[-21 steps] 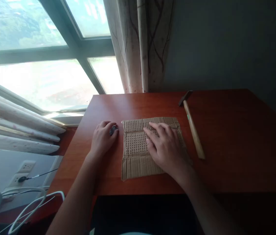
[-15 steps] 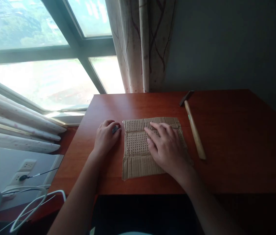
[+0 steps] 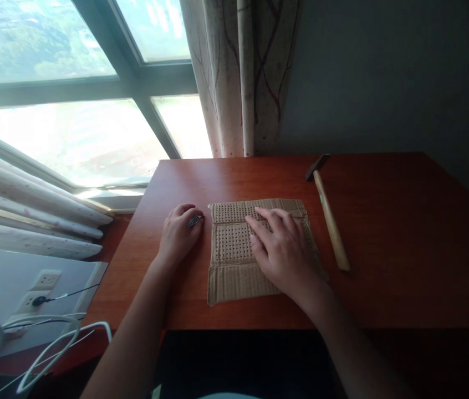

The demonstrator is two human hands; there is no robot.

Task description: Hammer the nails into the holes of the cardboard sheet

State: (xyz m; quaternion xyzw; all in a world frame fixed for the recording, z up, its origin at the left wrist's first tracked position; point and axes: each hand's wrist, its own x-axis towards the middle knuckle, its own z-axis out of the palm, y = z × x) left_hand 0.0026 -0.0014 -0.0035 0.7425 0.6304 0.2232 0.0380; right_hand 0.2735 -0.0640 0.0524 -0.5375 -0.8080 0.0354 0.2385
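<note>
No legible text; green mark (image 3: pixel 321 198) on hammer handle (image 3: pixel 333 230) too small to read

Daylight enters through the window (image 3: pixel 93 90) at far left, its lower panes (image 3: pixel 68 138) overexposed to white, with a light haze over the frame (image 3: pixel 132 80). A pale sheen marks the far left corner of the table (image 3: pixel 396 238); brightness falls off toward the right. The wall (image 3: pixel 384 72) at far right is dark and nearly featureless. The holes (image 3: pixel 233 244) in the cardboard (image 3: pixel 240 281) are legible, though fine texture is soft.
</note>
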